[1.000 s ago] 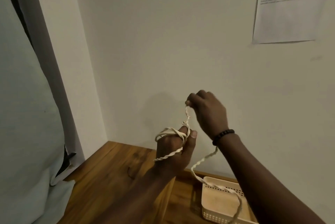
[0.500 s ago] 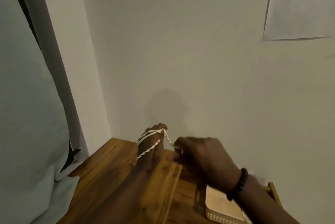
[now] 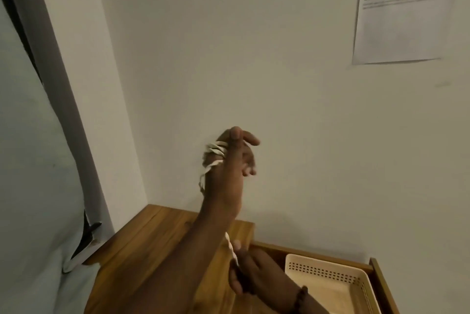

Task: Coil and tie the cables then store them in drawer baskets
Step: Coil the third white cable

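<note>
A white twisted cable is wound in several loops around my left hand, which is raised in front of the wall with fingers spread. A strand runs down behind my left forearm to my right hand, low near the drawer, which pinches the cable's free part. A cream perforated basket sits in the open wooden drawer at the lower right, right of my right hand.
A wooden tabletop fills the lower centre, against a white wall. A printed paper sheet hangs on the wall at upper right. Pale cloth and a dark frame edge line the left side.
My left hand has risen with the loops on it. My right hand has dropped from above the coil to low beside the drawer, pulling the strand down.
</note>
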